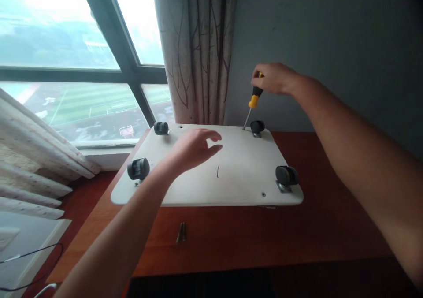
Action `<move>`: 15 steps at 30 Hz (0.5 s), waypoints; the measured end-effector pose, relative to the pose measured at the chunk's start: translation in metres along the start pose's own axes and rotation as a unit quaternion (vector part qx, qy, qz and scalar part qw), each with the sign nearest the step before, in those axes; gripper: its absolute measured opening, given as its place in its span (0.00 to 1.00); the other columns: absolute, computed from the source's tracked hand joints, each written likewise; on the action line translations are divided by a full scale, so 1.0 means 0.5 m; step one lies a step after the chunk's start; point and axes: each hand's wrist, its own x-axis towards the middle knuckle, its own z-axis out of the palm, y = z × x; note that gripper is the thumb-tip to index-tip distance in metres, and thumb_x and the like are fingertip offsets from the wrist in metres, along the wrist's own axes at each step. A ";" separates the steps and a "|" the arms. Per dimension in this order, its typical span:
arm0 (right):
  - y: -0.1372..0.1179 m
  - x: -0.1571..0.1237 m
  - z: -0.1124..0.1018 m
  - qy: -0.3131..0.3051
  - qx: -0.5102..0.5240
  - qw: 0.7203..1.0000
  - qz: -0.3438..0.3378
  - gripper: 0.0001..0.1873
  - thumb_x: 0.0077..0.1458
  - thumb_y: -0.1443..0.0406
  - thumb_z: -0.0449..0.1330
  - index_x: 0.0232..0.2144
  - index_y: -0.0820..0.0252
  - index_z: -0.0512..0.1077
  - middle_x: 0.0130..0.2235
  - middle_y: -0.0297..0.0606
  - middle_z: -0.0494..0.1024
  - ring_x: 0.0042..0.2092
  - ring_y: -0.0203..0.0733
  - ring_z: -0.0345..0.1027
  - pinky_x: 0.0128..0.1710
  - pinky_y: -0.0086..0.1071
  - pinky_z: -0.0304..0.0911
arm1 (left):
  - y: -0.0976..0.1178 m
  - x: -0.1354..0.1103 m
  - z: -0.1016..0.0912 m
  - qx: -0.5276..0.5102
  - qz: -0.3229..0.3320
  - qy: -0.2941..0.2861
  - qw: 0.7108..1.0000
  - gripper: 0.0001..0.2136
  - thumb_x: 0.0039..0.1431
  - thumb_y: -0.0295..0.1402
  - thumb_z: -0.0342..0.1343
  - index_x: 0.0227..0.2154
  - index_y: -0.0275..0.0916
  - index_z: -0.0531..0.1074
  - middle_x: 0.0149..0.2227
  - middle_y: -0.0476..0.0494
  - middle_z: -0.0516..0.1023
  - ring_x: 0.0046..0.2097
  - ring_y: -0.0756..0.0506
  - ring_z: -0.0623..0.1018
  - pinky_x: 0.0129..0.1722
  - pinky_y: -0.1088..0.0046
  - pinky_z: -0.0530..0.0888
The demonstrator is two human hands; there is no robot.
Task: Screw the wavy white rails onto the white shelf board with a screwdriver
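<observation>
My right hand [274, 77] grips the handle of a yellow and black screwdriver [254, 100]. The shaft slants down, and its tip meets a screw spot [243, 128] near the far right corner of a white board [238, 161]. My left hand [200, 146] hovers over the middle of that board with thumb and fingers apart, holding nothing. Black casters stand up from the corners: one [257, 126] right beside the screwdriver tip, another [287, 175] at the near right, one [138, 169] at the near left and one [161, 128] at the far left.
Two long screws [181, 232] lie on the reddish wooden table [231, 236] in front of the board. Behind it hang a curtain [201, 51] and a grey wall [317, 46]. A window [99, 113] is at the left, with a dark cable [61, 249] low down.
</observation>
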 end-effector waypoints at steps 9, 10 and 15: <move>-0.019 0.004 -0.010 0.011 -0.064 0.998 0.019 0.24 0.60 0.46 0.57 0.40 0.61 0.74 0.46 0.53 0.77 0.52 0.62 0.68 0.51 0.51 0.59 | 0.002 -0.317 0.056 -0.072 -0.080 0.235 0.966 0.06 0.65 0.29 0.56 0.39 0.40 0.78 0.38 0.47 0.81 0.28 0.53 0.72 0.29 0.77 0.71; -0.023 0.006 -0.012 -0.015 -0.059 0.998 0.025 0.22 0.61 0.47 0.57 0.41 0.59 0.74 0.46 0.50 0.77 0.50 0.59 0.69 0.49 0.49 0.61 | -0.002 -0.337 0.067 -0.058 -0.078 0.250 0.963 0.06 0.64 0.28 0.57 0.40 0.40 0.78 0.40 0.46 0.80 0.27 0.53 0.71 0.29 0.78 0.71; -0.028 0.010 -0.011 -0.052 -0.051 0.997 0.001 0.17 0.56 0.54 0.64 0.45 0.55 0.74 0.45 0.42 0.79 0.42 0.48 0.72 0.40 0.40 0.64 | -0.036 -0.399 0.122 -0.070 -0.038 0.272 0.959 0.13 0.64 0.23 0.55 0.48 0.42 0.76 0.49 0.42 0.80 0.36 0.49 0.80 0.31 0.77 0.76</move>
